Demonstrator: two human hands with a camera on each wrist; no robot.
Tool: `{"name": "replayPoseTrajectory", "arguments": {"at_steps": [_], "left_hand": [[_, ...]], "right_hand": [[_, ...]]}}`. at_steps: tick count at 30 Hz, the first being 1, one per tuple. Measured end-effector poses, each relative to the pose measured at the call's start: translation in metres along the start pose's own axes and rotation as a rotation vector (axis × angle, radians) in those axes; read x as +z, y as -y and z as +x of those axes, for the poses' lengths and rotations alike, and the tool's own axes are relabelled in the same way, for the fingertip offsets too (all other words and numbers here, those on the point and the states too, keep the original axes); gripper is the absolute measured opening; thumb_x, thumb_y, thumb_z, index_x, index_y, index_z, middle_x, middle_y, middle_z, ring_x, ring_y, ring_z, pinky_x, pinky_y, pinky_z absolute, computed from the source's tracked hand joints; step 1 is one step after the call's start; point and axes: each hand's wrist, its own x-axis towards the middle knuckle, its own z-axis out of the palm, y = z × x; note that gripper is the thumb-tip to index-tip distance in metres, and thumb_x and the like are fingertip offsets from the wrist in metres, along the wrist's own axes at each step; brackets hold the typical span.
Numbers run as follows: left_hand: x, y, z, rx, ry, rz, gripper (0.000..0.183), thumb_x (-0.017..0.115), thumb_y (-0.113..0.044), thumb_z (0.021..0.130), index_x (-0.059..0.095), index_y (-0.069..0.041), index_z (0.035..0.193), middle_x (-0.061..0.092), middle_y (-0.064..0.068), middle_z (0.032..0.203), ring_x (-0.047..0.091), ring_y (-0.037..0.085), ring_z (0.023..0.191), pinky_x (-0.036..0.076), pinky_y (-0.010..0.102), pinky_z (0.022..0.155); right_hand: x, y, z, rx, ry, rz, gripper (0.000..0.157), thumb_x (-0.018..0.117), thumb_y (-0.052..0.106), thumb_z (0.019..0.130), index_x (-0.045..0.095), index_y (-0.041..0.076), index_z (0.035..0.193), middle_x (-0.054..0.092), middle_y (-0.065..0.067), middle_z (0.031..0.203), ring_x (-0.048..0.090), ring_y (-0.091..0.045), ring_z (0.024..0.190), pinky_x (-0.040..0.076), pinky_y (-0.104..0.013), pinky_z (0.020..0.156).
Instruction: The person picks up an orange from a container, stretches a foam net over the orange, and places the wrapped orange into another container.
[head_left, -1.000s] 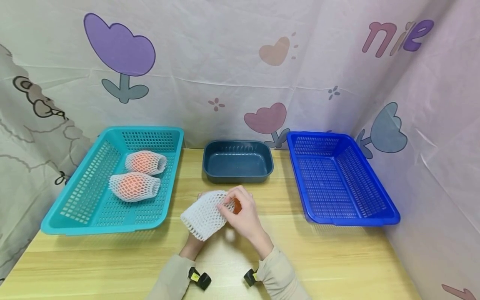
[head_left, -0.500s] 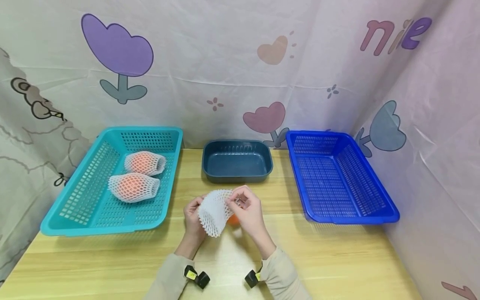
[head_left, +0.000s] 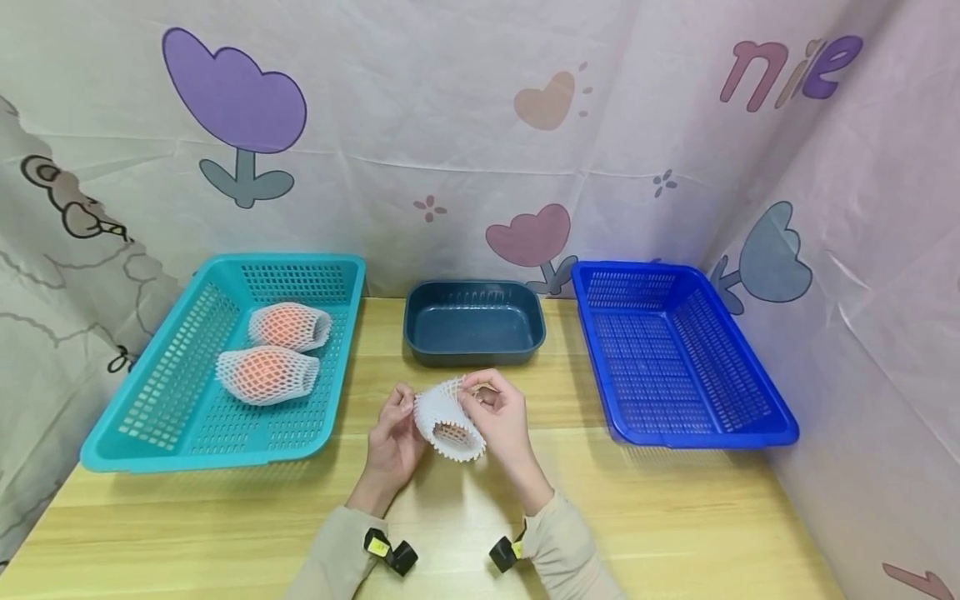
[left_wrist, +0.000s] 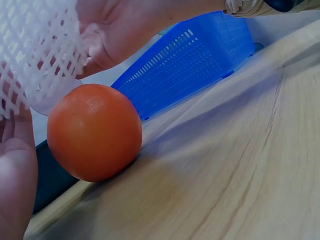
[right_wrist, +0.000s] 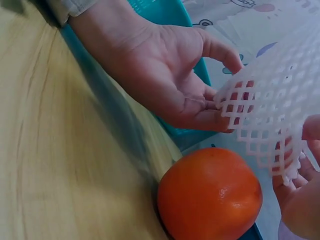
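Observation:
My right hand pinches the upper edge of a white foam fruit net between thumb and fingers. On its other side my left hand holds the net too; some of its fingers show at and through the mesh. The sleeve's open end faces down toward me in the head view. Below it a smooth round orange fruit rests on the table, outside the net, touched by neither hand. From the head view the net mostly hides this fruit; the right wrist view shows the fruit close under the mesh edge.
At the left, a turquoise basket holds two net-wrapped fruits. A dark teal tub stands behind the hands, and a blue basket is at the right. A printed cloth hangs behind the wooden table.
The net has shifted right and turned, its open end now facing down toward me over the fruit. My left hand has come from behind the net to its left side; the right keeps its pinch.

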Motion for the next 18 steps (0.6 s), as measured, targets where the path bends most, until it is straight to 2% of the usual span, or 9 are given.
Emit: {"name": "replayPoseTrajectory", "arguments": {"at_steps": [3,6,10,13,18], "left_hand": [[0.0,0.001,0.001,-0.019,0.032,-0.015,0.033,0.022,0.011,0.091,0.048,-0.004,0.104,0.061,0.006,0.099,0.061,0.015,0.087,0.054,0.022,0.075],[0.0,0.002,0.001,-0.029,0.066,-0.026,0.034,0.025,0.015,0.091,0.048,-0.003,0.11,0.059,0.008,0.107,0.061,0.017,0.093,0.054,0.024,0.082],[-0.001,0.003,0.0,-0.024,0.094,-0.057,0.038,0.026,0.02,0.091,0.048,-0.002,0.113,0.059,0.01,0.112,0.06,0.02,0.102,0.055,0.026,0.087],[-0.002,0.004,0.0,-0.008,0.103,-0.093,0.04,0.024,0.022,0.093,0.048,-0.002,0.114,0.059,0.013,0.115,0.061,0.022,0.104,0.056,0.028,0.087],[-0.003,0.005,0.0,0.011,0.099,-0.109,0.041,0.024,0.023,0.093,0.05,-0.001,0.114,0.06,0.012,0.115,0.062,0.023,0.106,0.056,0.03,0.088]], "right_hand": [[-0.001,0.001,0.001,0.034,-0.006,0.011,0.012,0.064,-0.011,0.086,0.061,-0.009,0.098,0.067,-0.018,0.088,0.058,-0.007,0.057,0.048,-0.018,0.05],[-0.003,0.001,0.002,0.06,-0.017,0.024,0.01,0.063,-0.011,0.087,0.061,-0.01,0.097,0.067,-0.015,0.088,0.059,-0.007,0.055,0.048,-0.018,0.048],[-0.007,0.001,0.003,0.086,-0.039,0.027,0.009,0.061,-0.013,0.087,0.059,-0.012,0.096,0.065,-0.014,0.098,0.066,-0.011,0.063,0.054,-0.022,0.053],[-0.011,0.002,0.005,0.124,-0.043,-0.009,0.012,0.064,-0.009,0.087,0.06,-0.01,0.098,0.065,-0.017,0.097,0.067,-0.012,0.071,0.056,-0.023,0.059],[-0.019,0.01,0.005,0.258,0.022,-0.042,0.023,0.068,0.008,0.091,0.058,-0.003,0.108,0.071,-0.022,0.094,0.07,-0.018,0.079,0.058,-0.029,0.067]]}}
